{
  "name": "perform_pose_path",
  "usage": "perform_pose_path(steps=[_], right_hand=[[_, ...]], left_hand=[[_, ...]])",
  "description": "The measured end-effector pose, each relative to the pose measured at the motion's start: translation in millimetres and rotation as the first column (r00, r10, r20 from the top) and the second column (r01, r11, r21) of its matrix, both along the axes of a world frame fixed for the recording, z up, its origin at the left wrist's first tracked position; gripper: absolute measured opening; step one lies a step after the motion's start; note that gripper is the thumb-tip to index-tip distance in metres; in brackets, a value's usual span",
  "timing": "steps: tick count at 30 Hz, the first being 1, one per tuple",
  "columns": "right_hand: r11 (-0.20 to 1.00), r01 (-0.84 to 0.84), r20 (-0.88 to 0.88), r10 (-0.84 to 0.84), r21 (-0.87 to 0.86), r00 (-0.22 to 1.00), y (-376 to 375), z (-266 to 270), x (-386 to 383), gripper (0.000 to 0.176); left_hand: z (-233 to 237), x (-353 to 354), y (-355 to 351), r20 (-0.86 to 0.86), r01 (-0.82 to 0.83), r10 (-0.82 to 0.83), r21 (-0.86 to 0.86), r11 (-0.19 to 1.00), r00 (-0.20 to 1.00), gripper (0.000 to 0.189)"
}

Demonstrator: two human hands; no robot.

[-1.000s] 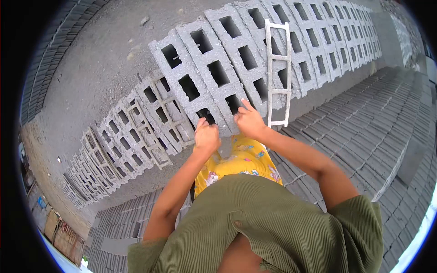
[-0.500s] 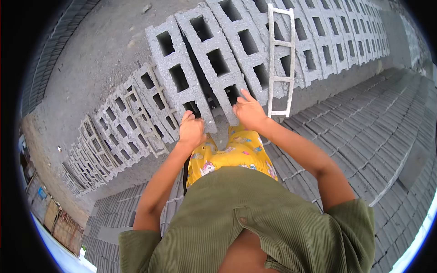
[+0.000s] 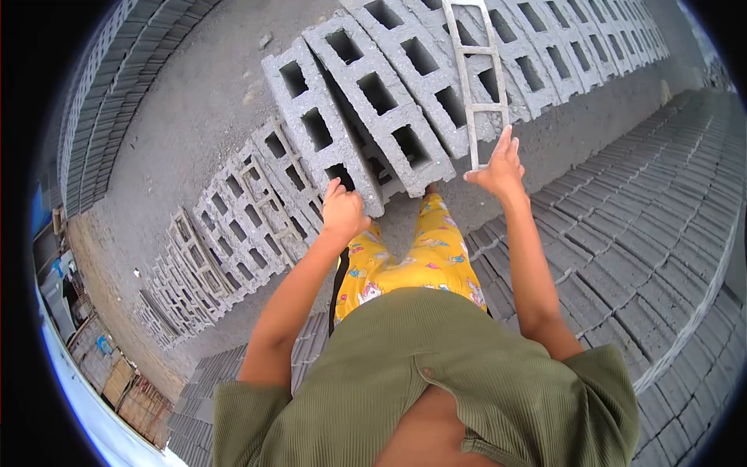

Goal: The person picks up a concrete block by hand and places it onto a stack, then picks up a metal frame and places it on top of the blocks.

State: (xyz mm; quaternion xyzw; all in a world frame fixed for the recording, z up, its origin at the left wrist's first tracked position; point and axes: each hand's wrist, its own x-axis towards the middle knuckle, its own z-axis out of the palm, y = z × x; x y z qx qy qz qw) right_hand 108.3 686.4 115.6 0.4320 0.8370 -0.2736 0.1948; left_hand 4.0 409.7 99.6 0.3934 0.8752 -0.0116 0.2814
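My left hand [image 3: 345, 212] is closed on the near end of a grey hollow concrete block [image 3: 304, 107], its fingers at the edge of the lowest hole. My right hand [image 3: 502, 170] is off the blocks, fingers stretched and thumb apart, at the near end of a pale ladder-shaped frame [image 3: 482, 107]. The thumb appears to touch that end; a firm grip does not show. The frame lies across the tops of the blocks. Between my hands a second hollow block [image 3: 393, 118] leans beside the first, with a dark gap between them.
A long row of hollow blocks [image 3: 556, 62] runs off to the upper right. More blocks [image 3: 233, 226], some with similar frames on them, stretch to the lower left. Stacked grey slabs [image 3: 622, 233] are on the right, with another stack [image 3: 132, 86] at upper left.
My right hand has left the second block and moved right to the frame's near end. My left hand stays on the first block. The view has shifted slightly.
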Motion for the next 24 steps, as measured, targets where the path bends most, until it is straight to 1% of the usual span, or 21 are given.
perform_pose_path(steps=[1,4,5,6,8,9,10,11,14,15,16,18,19,22,23,24], right_hand=[[0.99,-0.038,0.013,0.037,0.136,0.999,-9.1,-5.4,-1.8,0.123],[0.984,0.056,-0.026,-0.053,0.168,0.998,-17.6,-9.8,-2.7,0.119],[0.947,0.075,-0.088,-0.05,0.312,0.995,-21.1,-17.6,1.3,0.115],[0.929,0.14,-0.208,-0.071,0.344,0.976,-25.2,-10.0,4.6,0.11],[0.906,0.213,-0.294,-0.104,0.367,0.95,-36.7,15.2,10.3,0.103],[0.936,0.301,-0.423,-0.203,0.181,0.883,-36.9,23.7,19.3,0.1],[0.933,0.358,-0.527,-0.314,-0.019,0.79,-42.0,41.3,22.4,0.096],[0.848,0.423,-0.595,-0.527,-0.32,0.606,-58.3,59.0,33.5,0.095],[0.775,0.268,-0.663,-0.63,-0.572,0.405,-101.5,101.1,86.1,0.096],[0.83,0.204,-0.734,-0.555,-0.519,0.391,-118.2,115.0,101.7,0.097],[0.876,0.144,-0.796,-0.478,-0.459,0.371,-136.0,127.9,112.8,0.098],[0.827,0.147,-0.787,-0.562,-0.543,0.254,-165.9,150.7,117.7,0.099],[0.798,0.138,-0.774,-0.602,-0.586,0.195,-175.2,154.3,121.3,0.099],[0.804,0.101,-0.757,-0.588,-0.587,0.284,-180.3,130.3,138.6,0.101],[0.817,0.124,-0.782,-0.576,-0.564,0.237,-183.4,119.5,143.8,0.1],[0.831,0.155,-0.791,-0.557,-0.535,0.255,-184.6,115.1,150.6,0.099]], left_hand=[[-3.5,0.7,-1.8,-0.039,0.007,-0.005,0.042,0.999,0.999,0.022],[-9.7,1.3,-9.0,0.002,0.001,-0.001,0.102,0.995,1.0,0.021],[-10.7,2.2,-11.2,-0.026,0.025,-0.022,0.1,0.995,0.999,0.02],[-13.8,2.2,-11.2,-0.054,0.044,-0.039,0.105,0.993,0.998,0.02],[-15.5,5.0,-14.1,-0.067,0.034,-0.024,0.15,0.988,0.997,0.017],[-19.7,6.4,-16.7,-0.073,0.019,-0.005,0.19,0.982,0.997,0.017],[-20.0,6.3,-17.2,-0.082,0.005,0.015,0.23,0.973,0.996,0.017],[-18.0,6.1,-17.6,-0.061,0.011,0.001,0.197,0.98,0.998,0.017],[-19.4,4.9,-15.7,-0.053,0.038,-0.032,0.131,0.991,0.998,0.019],[-14.4,4.2,-13.9,-0.062,0.066,-0.061,0.074,0.995,0.996,0.022],[-11.8,4.1,-12.8,-0.05,0.085,-0.082,0.057,0.995,0.995,0.023],[-9.3,1.7,-10.5,-0.028,0.115,-0.115,0.012,0.993,0.993,0.025],[-5.3,0.6,-8.1,0.003,0.138,-0.138,-0.04,0.99,0.99,0.035],[11.9,-0.3,-20.3,-0.074,0.212,-0.208,0.057,0.976,0.975,0.049],[0.8,0.2,-42.8,-0.198,0.167,-0.084,0.455,0.875,0.977,0.052],[11.2,-1.7,-59.2,-0.238,0.119,0.026,0.574,0.81,0.971,0.039]])
